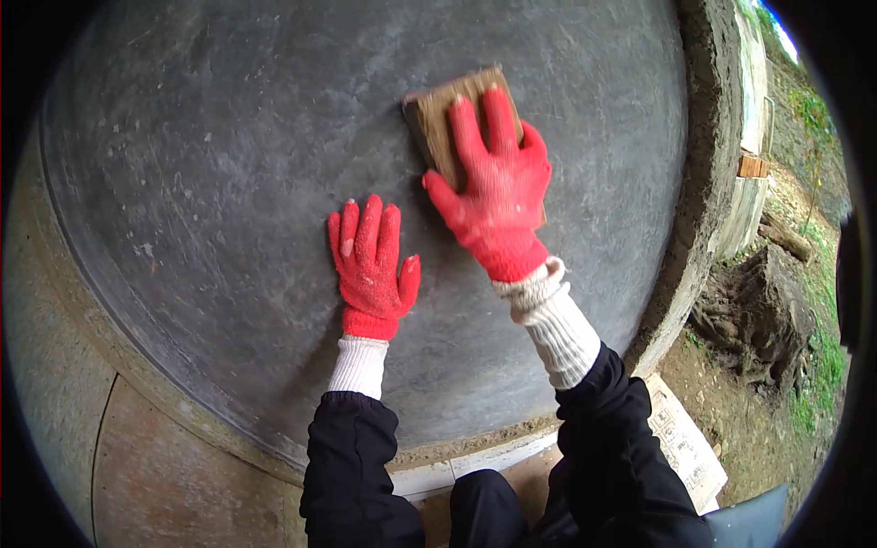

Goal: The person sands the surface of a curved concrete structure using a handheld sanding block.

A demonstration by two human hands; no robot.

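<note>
A dark grey, smooth slab [265, 119], cement-like with pale scuffs, spreads out in front of me. My right hand [498, 187], in a red-coated glove with a white knit cuff, grips a brown wooden block [437, 137] against the slab. Its fingers stretch over the top of the block and the thumb lies along the left side; the palm hides much of the wood. Lower and to the left, my left hand [368, 265] rests flat on the slab in a matching red glove. Those fingers are extended, the thumb is apart, and nothing is held.
A rough raised cement edge [708, 137] bounds the slab on the right. Beyond it are a tree stump [763, 306], a small orange-brown block [753, 166] and grassy soil. Brownish panels [183, 457] lie at the lower left. A printed sheet [690, 443] is beside my right forearm.
</note>
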